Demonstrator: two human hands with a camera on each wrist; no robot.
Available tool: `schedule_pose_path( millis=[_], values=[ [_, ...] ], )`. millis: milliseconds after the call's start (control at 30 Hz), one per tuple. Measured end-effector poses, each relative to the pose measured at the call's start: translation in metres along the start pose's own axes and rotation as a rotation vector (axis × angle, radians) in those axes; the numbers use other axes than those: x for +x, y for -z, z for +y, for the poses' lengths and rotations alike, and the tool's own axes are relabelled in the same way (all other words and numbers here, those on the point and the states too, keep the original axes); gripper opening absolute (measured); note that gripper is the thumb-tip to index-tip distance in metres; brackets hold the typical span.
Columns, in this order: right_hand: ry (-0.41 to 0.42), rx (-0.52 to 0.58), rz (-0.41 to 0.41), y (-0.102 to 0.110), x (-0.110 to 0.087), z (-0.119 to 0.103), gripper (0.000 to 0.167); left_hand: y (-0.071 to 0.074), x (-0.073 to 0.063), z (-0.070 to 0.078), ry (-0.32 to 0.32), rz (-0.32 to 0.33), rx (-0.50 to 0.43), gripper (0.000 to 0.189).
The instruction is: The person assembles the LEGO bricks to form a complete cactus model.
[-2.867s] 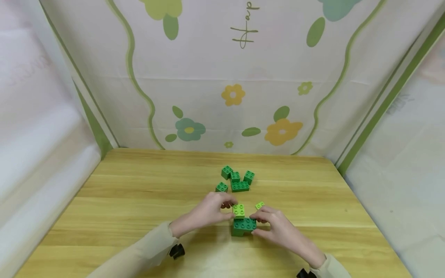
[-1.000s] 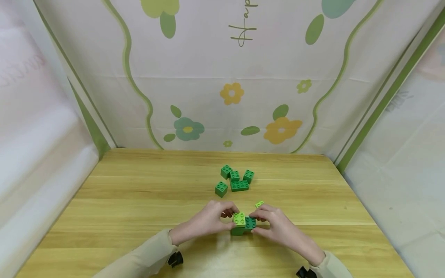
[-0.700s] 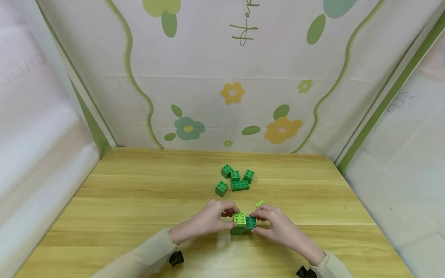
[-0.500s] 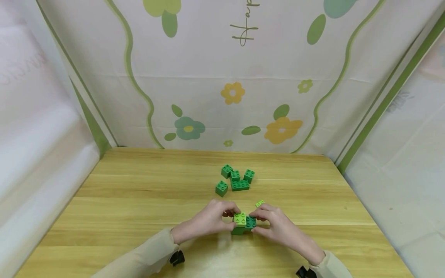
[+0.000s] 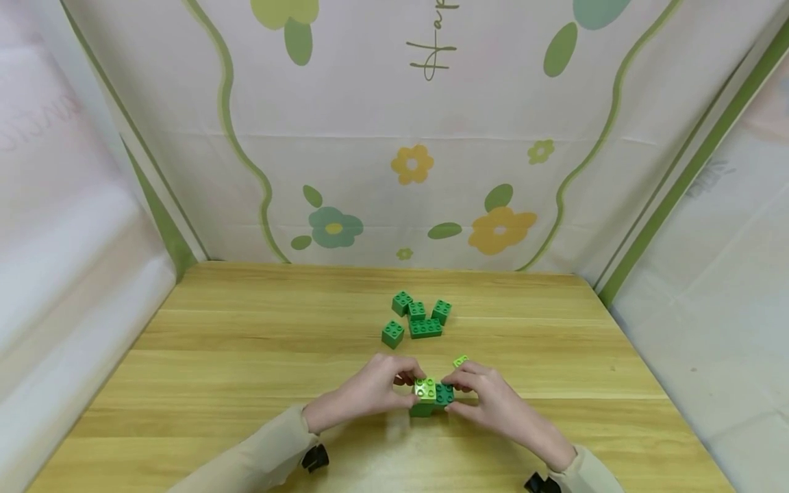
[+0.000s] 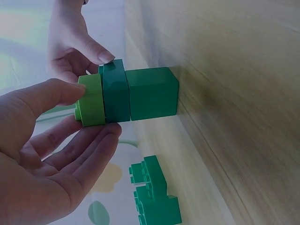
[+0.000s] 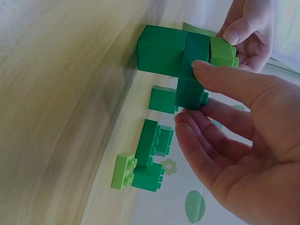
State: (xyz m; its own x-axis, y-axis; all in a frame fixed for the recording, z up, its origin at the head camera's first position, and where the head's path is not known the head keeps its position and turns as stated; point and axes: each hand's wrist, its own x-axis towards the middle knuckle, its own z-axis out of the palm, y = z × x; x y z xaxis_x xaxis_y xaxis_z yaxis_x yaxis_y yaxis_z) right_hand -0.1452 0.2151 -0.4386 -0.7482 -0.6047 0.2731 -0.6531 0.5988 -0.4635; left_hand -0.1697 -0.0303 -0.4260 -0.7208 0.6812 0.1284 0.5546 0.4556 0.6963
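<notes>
In the head view, my left hand (image 5: 379,389) pinches a lime-green toy brick (image 5: 425,392) between thumb and fingers. This brick sits over the left half of a longer dark green brick (image 5: 444,395). Under that same end stands a taller green brick (image 6: 153,93), upright on the table in the left wrist view. My right hand (image 5: 490,404) grips the right end of the dark green brick, thumb on the near side and fingers on the far side. That right end overhangs the table, as the right wrist view shows.
Behind the hands lie loose green bricks: a long one (image 5: 425,329), a square one (image 5: 392,334) on the left and several more square ones. A small lime-green brick (image 5: 460,361) lies just beyond my right hand. A patterned cloth (image 5: 370,164) hangs behind the wooden table (image 5: 246,329).
Since the earliest frame, my left hand has brought the lime-green brick nearer to me and onto the dark green brick's left half. My right hand keeps its hold.
</notes>
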Motion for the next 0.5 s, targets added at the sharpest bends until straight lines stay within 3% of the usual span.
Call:
schedule_pose_path(
  millis=[500],
  values=[
    [-0.003,-0.002,0.007,-0.001,0.0,0.0015,0.031,0.0011,0.0002,0.0036,-0.009,0.003,0.062,0.02]
  ],
)
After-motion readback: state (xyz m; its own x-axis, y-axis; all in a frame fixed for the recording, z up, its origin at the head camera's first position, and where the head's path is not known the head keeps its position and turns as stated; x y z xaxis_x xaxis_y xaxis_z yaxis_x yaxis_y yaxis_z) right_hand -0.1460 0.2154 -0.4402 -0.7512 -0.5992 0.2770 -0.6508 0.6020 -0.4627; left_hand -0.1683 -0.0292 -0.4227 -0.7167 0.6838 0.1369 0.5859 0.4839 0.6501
